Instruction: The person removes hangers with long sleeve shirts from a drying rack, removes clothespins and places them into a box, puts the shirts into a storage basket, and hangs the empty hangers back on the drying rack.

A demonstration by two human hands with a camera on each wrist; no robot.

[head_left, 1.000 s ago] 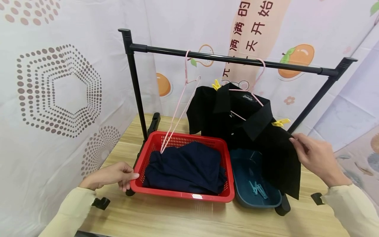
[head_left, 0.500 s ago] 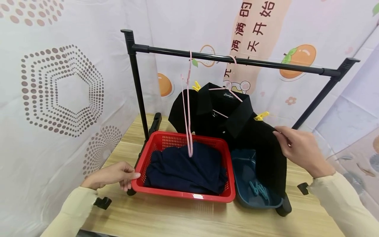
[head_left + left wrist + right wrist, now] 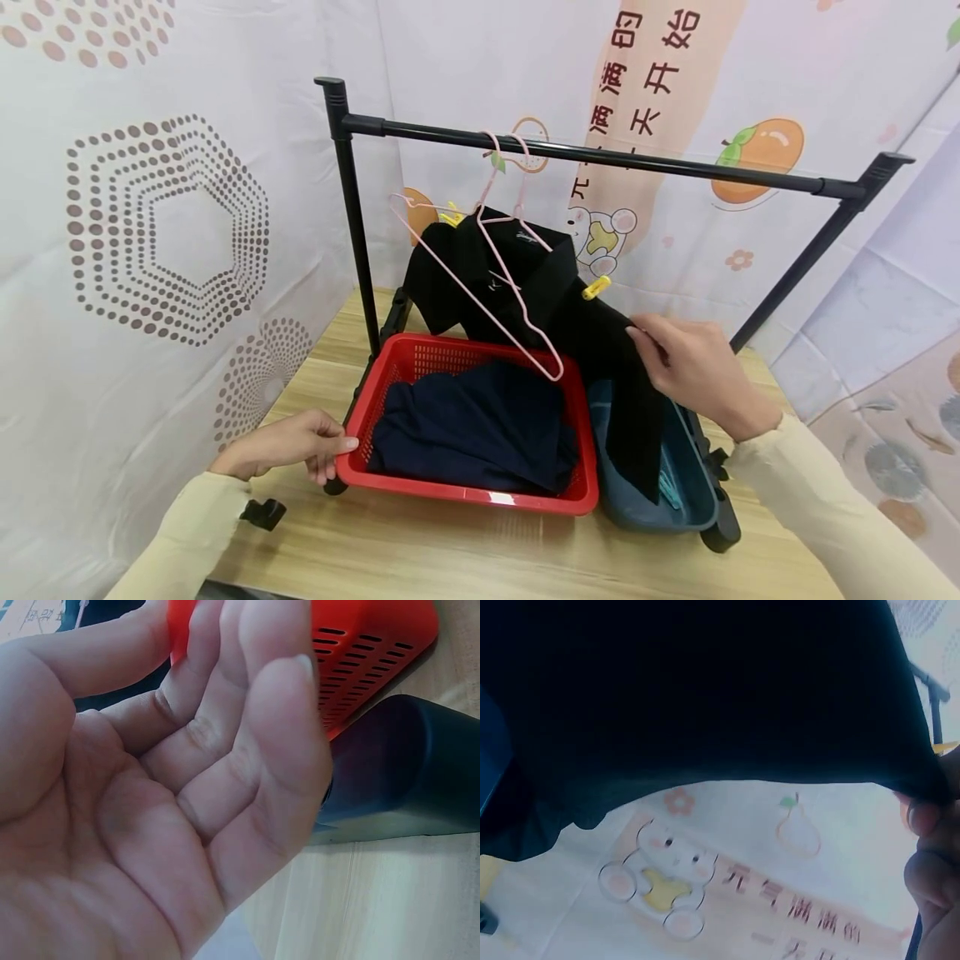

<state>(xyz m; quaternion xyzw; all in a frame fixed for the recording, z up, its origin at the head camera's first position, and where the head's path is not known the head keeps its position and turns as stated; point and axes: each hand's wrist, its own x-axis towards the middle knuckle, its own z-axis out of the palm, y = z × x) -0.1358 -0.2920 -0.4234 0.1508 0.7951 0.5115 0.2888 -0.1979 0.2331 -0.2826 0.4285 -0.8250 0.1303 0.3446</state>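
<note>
One wide view from above, two close ones from the wrists.
The head camera looks forward and down over the rack [image 3: 637,162] and worktop [image 3: 420,550]; the left wrist camera faces the inside of the left hand [image 3: 172,765] from very near, sharing the red basket [image 3: 465,493] with the head view; the right wrist camera looks closely past the black shirt [image 3: 581,325] to the printed curtain [image 3: 480,50], both in the head view too.
</note>
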